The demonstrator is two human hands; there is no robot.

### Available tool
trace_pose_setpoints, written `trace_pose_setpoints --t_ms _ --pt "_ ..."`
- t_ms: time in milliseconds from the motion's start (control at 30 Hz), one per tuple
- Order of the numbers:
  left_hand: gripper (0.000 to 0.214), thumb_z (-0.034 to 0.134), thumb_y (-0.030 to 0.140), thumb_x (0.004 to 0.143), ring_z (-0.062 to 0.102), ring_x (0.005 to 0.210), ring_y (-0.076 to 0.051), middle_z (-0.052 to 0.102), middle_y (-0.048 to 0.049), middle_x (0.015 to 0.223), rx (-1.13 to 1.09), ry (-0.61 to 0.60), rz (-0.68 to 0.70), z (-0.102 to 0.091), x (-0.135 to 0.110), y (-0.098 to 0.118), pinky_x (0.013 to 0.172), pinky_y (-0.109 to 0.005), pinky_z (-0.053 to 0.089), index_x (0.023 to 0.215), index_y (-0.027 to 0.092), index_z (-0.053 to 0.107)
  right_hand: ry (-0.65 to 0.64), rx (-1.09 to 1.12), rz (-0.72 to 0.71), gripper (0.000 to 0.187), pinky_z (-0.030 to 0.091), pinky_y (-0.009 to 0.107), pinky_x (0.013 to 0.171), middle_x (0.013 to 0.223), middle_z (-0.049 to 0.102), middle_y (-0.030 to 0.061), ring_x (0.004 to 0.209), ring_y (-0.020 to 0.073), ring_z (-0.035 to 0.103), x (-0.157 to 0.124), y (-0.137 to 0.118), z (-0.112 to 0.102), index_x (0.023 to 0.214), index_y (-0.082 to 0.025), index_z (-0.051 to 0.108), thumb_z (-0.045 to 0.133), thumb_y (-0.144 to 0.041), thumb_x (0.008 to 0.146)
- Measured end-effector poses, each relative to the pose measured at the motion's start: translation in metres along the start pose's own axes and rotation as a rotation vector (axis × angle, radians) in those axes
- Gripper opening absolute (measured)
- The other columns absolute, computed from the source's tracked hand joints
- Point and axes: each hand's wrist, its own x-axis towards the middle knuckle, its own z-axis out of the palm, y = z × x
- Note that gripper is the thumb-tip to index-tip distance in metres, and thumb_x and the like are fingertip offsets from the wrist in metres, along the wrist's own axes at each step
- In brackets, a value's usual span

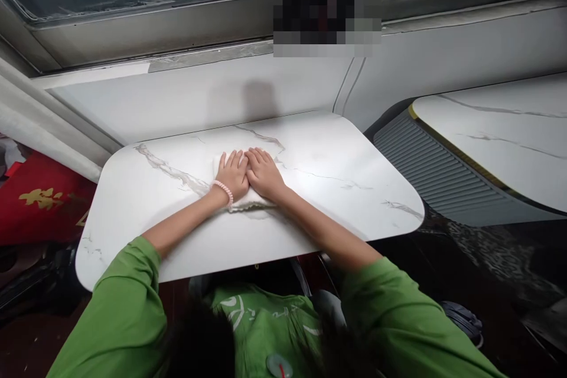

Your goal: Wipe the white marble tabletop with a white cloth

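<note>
A white cloth [250, 201] lies flat near the middle of a white marbled table [336, 189]. My left hand [234, 176] presses down on it with fingers stretched out, a pink coiled band around the wrist. Beside it, my right hand [264, 172] rests on the cloth too, fingers extended and pointing away from me. The two hands touch at the thumbs and index fingers. Most of the cloth is hidden under them; its front edge shows below the palms.
Behind the table runs a white wall panel with a window frame [168, 35] above. A second marbled table [509, 130] on a grey ribbed base stands at the right. At the left are a white curtain [48, 112] and a red bag [44, 201] with gold markings.
</note>
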Motion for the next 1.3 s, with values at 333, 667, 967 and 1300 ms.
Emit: trace_pose_setpoints --t_ms 333,667,967,1300 --pt "0.047 0.034 0.020 0.089 0.034 0.138 -0.026 0.043 -0.0137 0.146 0.015 0.052 -0.104 0.008 0.115 -0.023 0.119 -0.047 0.015 0.133 0.010 0.047 0.055 0.059 -0.079 0.054 0.027 0.041 0.112 0.138 0.052 0.0127 0.129 0.0240 0.041 0.108 0.067 -0.004 0.132 -0.007 0.049 0.031 -0.014 0.082" --pt "0.050 0.040 0.026 0.089 0.020 0.144 -0.031 0.031 -0.0138 0.154 -0.002 0.114 -0.092 0.011 0.046 0.035 0.116 -0.059 0.013 0.138 0.015 0.045 -0.026 -0.039 -0.155 0.057 0.021 0.047 0.117 0.152 0.035 0.0157 0.143 0.0257 0.027 0.015 0.070 -0.018 0.142 -0.004 0.039 0.031 -0.022 0.088" --pt "0.061 0.039 0.032 0.089 0.013 0.145 -0.039 0.024 -0.0248 0.153 -0.034 -0.073 0.179 0.014 -0.055 0.142 0.113 -0.069 0.011 0.143 0.002 0.037 -0.030 -0.044 -0.184 0.063 0.019 0.051 0.120 0.159 0.018 0.0099 0.147 0.0216 0.010 -0.155 0.071 -0.059 0.154 -0.015 0.013 0.029 -0.028 0.094" --pt "0.061 0.035 0.033 0.092 0.016 0.145 -0.036 0.024 -0.0213 0.154 -0.018 -0.096 0.276 0.012 -0.043 0.141 0.113 -0.067 0.011 0.145 0.002 0.033 -0.046 -0.096 -0.034 0.061 0.023 0.052 0.119 0.159 0.018 0.0108 0.147 0.0242 0.010 -0.157 0.074 -0.059 0.153 -0.014 0.014 0.028 -0.026 0.096"
